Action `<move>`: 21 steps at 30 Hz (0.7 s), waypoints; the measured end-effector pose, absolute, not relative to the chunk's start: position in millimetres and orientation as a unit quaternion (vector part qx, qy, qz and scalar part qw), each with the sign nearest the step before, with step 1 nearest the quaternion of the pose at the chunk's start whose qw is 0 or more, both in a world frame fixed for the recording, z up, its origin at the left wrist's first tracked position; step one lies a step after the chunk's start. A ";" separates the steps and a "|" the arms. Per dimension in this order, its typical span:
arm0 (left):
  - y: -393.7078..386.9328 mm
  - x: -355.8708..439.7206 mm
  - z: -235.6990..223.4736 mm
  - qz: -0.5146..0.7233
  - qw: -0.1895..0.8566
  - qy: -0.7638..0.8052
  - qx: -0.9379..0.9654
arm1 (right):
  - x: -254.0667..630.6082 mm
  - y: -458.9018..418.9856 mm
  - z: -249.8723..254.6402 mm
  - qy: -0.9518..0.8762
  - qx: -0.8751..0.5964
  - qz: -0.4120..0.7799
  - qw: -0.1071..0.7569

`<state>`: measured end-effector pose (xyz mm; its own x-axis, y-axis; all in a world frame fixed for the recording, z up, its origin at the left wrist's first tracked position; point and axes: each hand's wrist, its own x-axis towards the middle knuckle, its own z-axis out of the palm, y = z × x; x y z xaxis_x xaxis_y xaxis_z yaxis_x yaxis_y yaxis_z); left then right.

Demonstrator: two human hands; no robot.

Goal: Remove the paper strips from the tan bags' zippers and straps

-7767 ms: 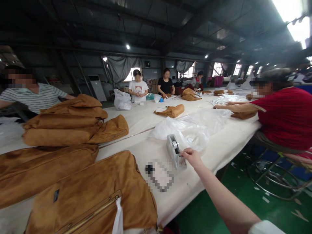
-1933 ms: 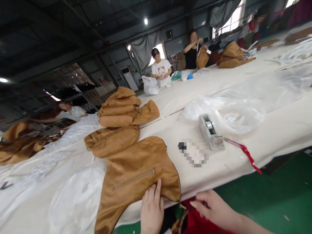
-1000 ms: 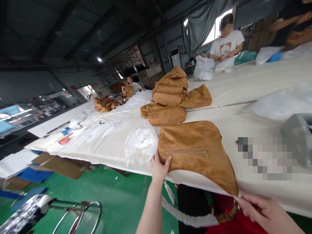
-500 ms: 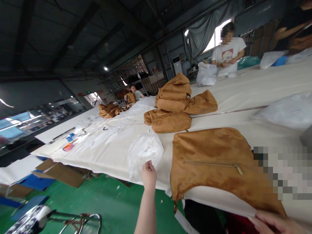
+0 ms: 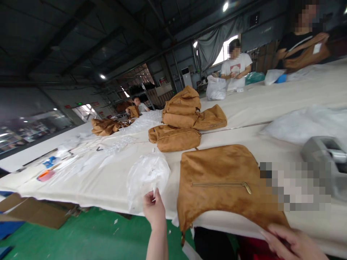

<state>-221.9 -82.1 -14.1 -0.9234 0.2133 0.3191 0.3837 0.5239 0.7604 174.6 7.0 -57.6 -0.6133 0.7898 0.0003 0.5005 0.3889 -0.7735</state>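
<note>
My left hand [image 5: 154,207] pinches a small white slip [image 5: 154,191] between thumb and fingertips. It is at the near edge of a clear plastic bag [image 5: 148,171], with small white pieces showing inside. To the right, a brown shoulder bag [image 5: 217,168] lies flat on the table, its zipped side up and its curved opening toward me. My right hand [image 5: 288,240] grips the lower right end of this bag, its thumb and fingers at the edge. That end is partly hidden by the hand.
More brown bags [image 5: 180,113] are piled behind on the cream-covered table [image 5: 108,180]. A grey metal device [image 5: 316,155] and clear plastic [image 5: 298,122] are at right. An orange-pink item [image 5: 46,175] lies left. Cardboard [image 5: 40,213] is below the edge. Co-workers stand across the table.
The view has turned to the right, so things appear farther left. The white slip now shows above my left fingertips. My right hand stays at the brown bag's end.
</note>
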 end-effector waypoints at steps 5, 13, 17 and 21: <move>-63.7 -128.0 -7.0 -0.625 -0.162 -0.716 -0.267 | 148.9 18.5 -18.3 -0.871 -0.368 0.163 0.282; -26.2 -44.4 11.5 -0.519 -0.398 -0.662 -0.366 | 146.1 33.9 -31.5 -0.905 -0.363 0.150 0.165; -7.0 -35.1 14.6 -0.503 -0.358 -0.661 -0.426 | 163.4 28.0 -29.7 -0.903 -0.367 0.172 0.145; 3.8 -32.0 7.0 -0.478 -0.339 -0.678 -0.444 | 169.7 17.1 -28.8 -0.893 -0.392 0.169 0.146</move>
<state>-32.0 3.8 7.0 -0.3760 0.9260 -0.0346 0.2770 0.1480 0.9494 169.7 17.1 -28.8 -0.6503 0.7487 0.1288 0.6501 0.6362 -0.4155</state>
